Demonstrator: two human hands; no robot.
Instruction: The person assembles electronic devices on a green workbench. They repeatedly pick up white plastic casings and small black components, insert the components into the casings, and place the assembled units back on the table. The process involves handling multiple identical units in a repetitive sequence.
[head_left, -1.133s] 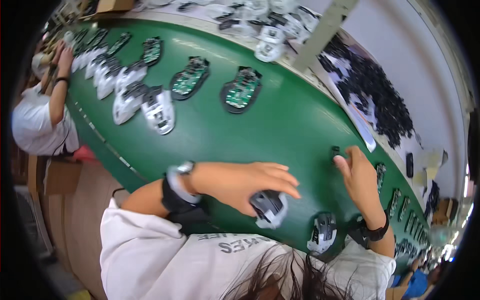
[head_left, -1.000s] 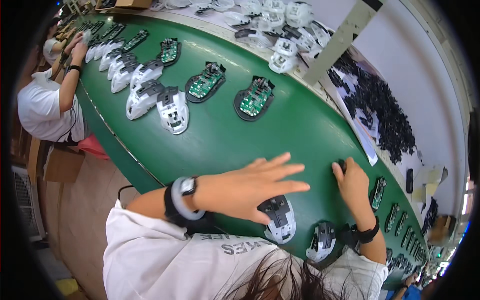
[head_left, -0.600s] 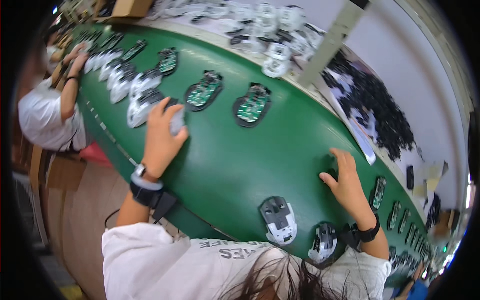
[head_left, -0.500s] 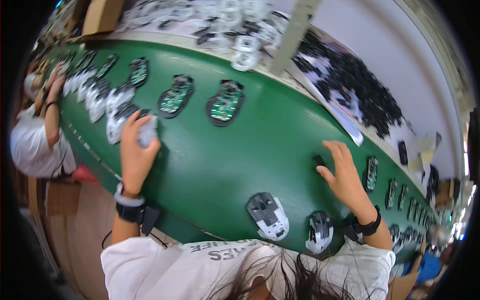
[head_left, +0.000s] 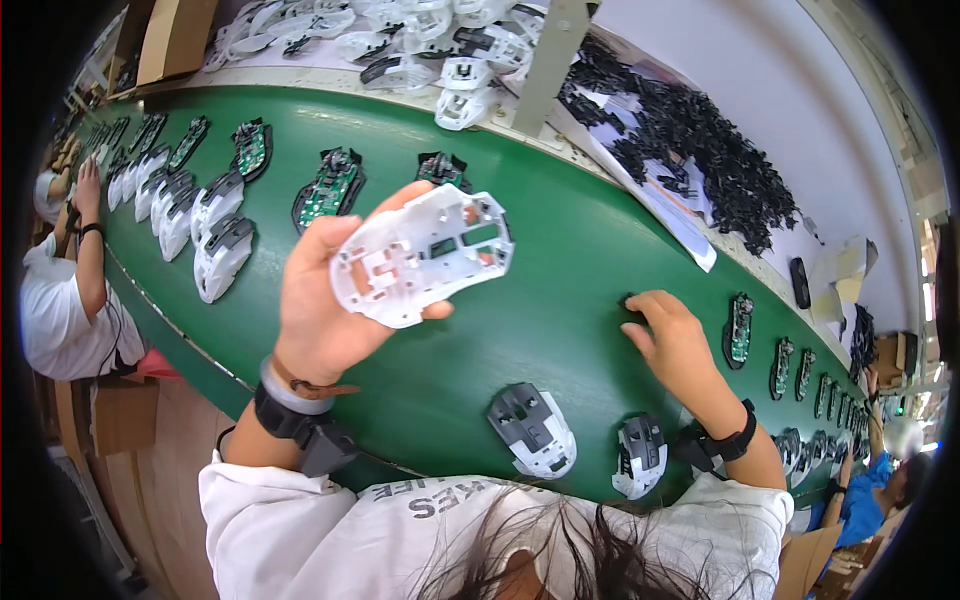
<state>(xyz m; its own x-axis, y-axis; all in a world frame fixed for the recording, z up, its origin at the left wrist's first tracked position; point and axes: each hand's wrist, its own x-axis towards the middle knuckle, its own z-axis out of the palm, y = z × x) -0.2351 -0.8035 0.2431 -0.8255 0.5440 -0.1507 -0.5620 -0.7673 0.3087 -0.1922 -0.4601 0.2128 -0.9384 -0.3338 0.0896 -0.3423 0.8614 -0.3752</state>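
Note:
My left hand [head_left: 325,310] is closed around a white computer mouse shell [head_left: 425,255], raised above the green table. The shell's hollow inner side, with ribs and slots, is turned up. My right hand [head_left: 675,345] is low over the table with bent fingers and the thumb apart from the index finger. A small black part [head_left: 627,300] shows at its fingertips, mostly hidden. Between my arms, near the front edge, lie a grey-and-white mouse shell [head_left: 533,432] and a second mouse shell [head_left: 640,457].
Mouse bases with green circuit boards [head_left: 330,190] run along the table [head_left: 540,320]. White shells [head_left: 222,258] stand in rows at left. A shelf behind holds a pile of white shells [head_left: 465,90] and a heap of black parts [head_left: 690,140]. Co-workers sit at both sides.
My left hand has taken a white shell from the row at left, brought it rightward and turned its inside up. My right hand's fingers have bent closer to the small black part.

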